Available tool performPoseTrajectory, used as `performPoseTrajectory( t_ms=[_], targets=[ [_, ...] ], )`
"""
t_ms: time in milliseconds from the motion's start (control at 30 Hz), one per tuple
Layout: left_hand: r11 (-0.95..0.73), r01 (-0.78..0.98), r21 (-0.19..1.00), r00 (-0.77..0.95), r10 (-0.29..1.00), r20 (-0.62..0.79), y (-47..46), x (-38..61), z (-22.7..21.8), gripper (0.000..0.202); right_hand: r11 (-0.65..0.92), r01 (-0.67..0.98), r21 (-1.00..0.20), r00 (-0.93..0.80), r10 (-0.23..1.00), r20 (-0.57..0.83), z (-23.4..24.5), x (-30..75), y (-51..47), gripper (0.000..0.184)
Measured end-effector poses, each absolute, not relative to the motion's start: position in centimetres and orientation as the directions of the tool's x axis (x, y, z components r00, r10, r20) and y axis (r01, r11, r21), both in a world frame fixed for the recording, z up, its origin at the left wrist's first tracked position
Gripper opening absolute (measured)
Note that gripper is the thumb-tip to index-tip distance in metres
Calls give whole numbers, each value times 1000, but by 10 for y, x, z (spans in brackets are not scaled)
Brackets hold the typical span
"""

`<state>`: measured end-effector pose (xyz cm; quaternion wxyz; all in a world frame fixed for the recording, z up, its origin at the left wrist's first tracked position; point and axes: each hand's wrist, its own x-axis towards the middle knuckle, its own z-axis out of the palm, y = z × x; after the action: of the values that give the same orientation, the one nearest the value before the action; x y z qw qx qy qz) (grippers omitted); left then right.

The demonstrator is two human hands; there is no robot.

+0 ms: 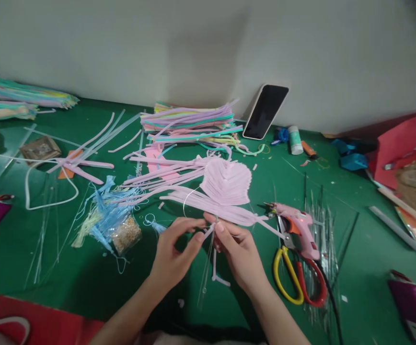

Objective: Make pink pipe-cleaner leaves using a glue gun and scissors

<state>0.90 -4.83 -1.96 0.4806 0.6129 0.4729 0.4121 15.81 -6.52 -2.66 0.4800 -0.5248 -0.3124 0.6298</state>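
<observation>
Over the near middle of the table, my left hand (179,244) and my right hand (238,249) meet fingertip to fingertip. Between them is a pale pink pipe cleaner (209,232), its bent lower end (215,268) hanging under my right fingers. The right thumb and fingers pinch it; the left thumb and forefinger close in at its left side. A thin wire (185,203) arcs up by my left hand, and fine strands dangle below the fingertips. Just beyond lie a pink leaf shape (226,181) of pipe cleaners and a bundle of pink pipe cleaners (211,206).
Right of my hands lie a pink glue gun (299,225), scissors (287,273) and thin wires (325,249). Blue tassels (112,211) and a small bag of beads (126,234) are at left. Multicoloured pipe cleaners (190,120) and a leaning phone (266,111) stand by the wall.
</observation>
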Motion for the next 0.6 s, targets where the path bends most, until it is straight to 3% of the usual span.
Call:
performPoseTrajectory(
  t_ms=[100,233,333,433,600],
  targets=[
    [225,-190,956,211,960,-185,-42,5,-14,23,-324,-185,-928,-80,946,-315,-20,162,-61,33],
    [383,-469,796,246,922,-299,-34,5,-12,21,-327,-96,-940,-205,931,-303,-17,166,-62,34],
    [488,-533,691,276,872,-404,-32,7,-14,21,-364,-150,-919,-157,927,-341,-26,169,-66,43],
    [553,-550,626,262,826,-499,-31,9,-17,21,-362,-271,-892,8,926,-378,-34,173,-70,42],
    [594,-515,618,243,792,-560,-29,9,-20,24,-287,-422,-860,199,897,-396,-33,182,-70,35]
  ],
)
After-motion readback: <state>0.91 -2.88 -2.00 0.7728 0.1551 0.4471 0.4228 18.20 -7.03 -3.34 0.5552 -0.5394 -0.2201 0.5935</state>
